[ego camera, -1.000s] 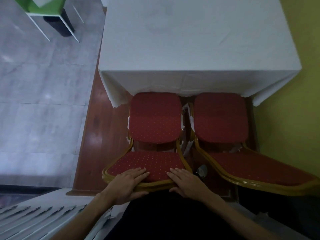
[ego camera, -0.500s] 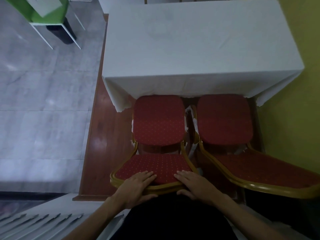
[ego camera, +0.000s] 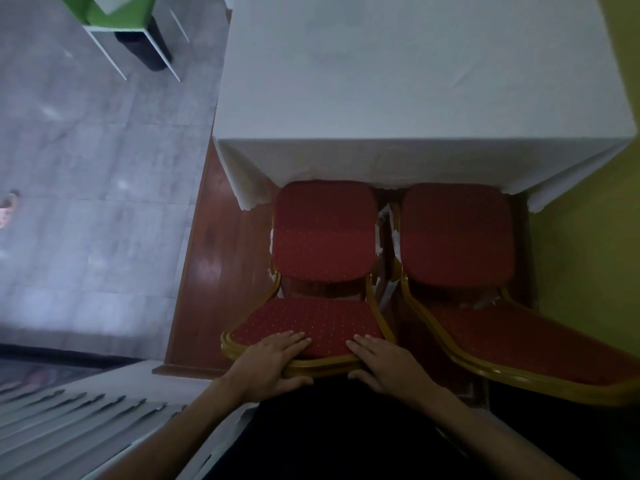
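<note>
- A white-clothed counter (ego camera: 415, 81) is standing ahead.
- The left hand (ego camera: 270, 365) and right hand (ego camera: 388, 367) are gripping the backrest rim of the left chair (ego camera: 311, 323) — fingers over the pad, thumbs behind.

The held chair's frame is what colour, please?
Gold frame, seen best in the head view.

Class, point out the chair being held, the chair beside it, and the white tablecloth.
held chair (ego camera: 311, 320): head view, on its red backrest pad.
neighbouring chair (ego camera: 457, 237): head view, on its seat cushion.
white tablecloth (ego camera: 415, 81): head view, on its flat top.
</note>
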